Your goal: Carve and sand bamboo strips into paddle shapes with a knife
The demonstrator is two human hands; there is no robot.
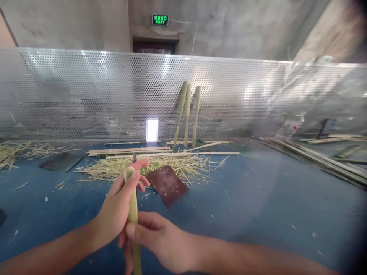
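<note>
Both of my hands are closed on one carved bamboo stick (pixel 132 214), pale green with a rounded spoon-like top end, held upright over the blue table (pixel 258 206). My left hand (pixel 117 206) grips it from the left, thumb pressed near its top, and a small dark tip shows above the fingers. My right hand (pixel 160 238) wraps its lower part, thumb on the front. Just beyond my hands lie a dark reddish sandpaper sheet (pixel 168 184) and a heap of bamboo shavings (pixel 143 166).
Three similar carved sticks (pixel 187 114) lean against the perforated metal screen (pixel 86 95) at the back. Flat bamboo slats (pixel 160 152) lie before them. A dark sheet (pixel 61 161) and more shavings (pixel 17 151) sit at the left, long strips (pixel 315 160) at the right.
</note>
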